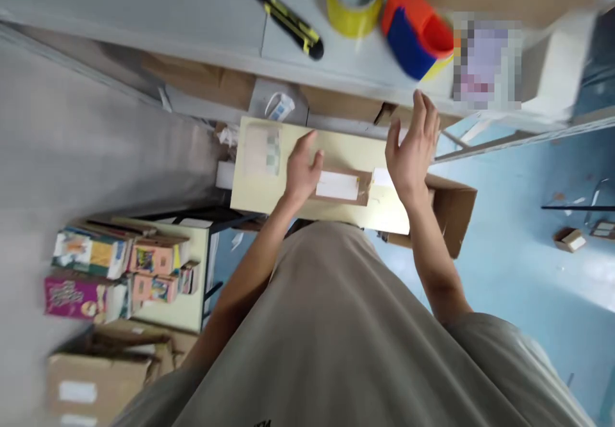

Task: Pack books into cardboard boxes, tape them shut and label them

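Over a pale yellow table (257, 190), both hands are up in the air on either side of a flat brown package (342, 186) with a white label (335, 184) on it. That package is lying on the tabletop, pretty much in the gap between the hands, and a second white sheet (382, 177) sits just beside its right end.

The left hand (302, 170) is the one nearest the package, near its left end. Thumb's held apart from the fingers, which are bunched together and a bit curled, and there's nothing in the grip. Can't tell if the thumb is touching the package or just hanging over it.

The right hand (412, 148) is reaching further forward, thumb well off to the side, fingers stretched out and close to each other, also holding nothing. Its fingertips are near the front edge of a grey worktop (192, 13), right by an orange and blue tape dispenser (406, 45). Can't tell if they're touching that edge.

Also up on the worktop: a fat roll of yellow tape (342, 22) next to the dispenser, and a black and yellow box cutter (291, 25) left of that. An open cardboard box (460, 218) is past the table's right end, and off to the left there are stacked books (89, 254) near another cardboard box (98, 376).
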`<action>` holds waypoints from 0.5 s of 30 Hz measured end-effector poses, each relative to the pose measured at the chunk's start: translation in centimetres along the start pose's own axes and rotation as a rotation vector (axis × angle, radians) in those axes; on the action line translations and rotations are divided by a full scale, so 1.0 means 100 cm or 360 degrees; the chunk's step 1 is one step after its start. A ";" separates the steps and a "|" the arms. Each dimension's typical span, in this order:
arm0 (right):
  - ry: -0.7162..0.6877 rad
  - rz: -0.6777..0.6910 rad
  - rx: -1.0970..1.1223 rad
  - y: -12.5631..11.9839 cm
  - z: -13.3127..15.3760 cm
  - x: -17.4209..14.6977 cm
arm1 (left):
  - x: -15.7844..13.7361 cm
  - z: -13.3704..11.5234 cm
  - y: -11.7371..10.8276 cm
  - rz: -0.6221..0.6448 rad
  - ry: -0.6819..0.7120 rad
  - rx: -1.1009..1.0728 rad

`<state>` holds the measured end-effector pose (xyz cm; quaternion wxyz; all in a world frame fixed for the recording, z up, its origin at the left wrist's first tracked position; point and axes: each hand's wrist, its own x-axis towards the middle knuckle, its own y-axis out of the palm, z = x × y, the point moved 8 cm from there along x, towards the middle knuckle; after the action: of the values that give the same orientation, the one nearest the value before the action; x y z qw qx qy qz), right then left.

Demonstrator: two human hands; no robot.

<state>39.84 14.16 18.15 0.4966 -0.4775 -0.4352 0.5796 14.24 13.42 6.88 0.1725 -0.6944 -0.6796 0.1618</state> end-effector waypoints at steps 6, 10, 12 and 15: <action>0.0388 0.0417 0.0272 0.125 0.024 -0.102 | -0.095 0.097 -0.012 -0.0068 -0.0645 0.0012; 0.0689 0.0395 0.0408 0.183 0.027 -0.119 | -0.108 0.084 0.016 0.0078 -0.0664 0.0064; 0.0833 0.0268 0.0623 0.200 0.016 -0.120 | -0.105 0.080 0.022 0.0126 -0.0752 0.0218; 0.0925 0.0140 0.0923 0.218 -0.004 -0.120 | -0.095 0.085 0.022 0.0219 -0.0871 0.0438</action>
<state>37.36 -0.49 -1.83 0.6876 -0.4797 -0.0746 0.5399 12.09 4.02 -1.80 0.0643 -0.6396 -0.6239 0.4444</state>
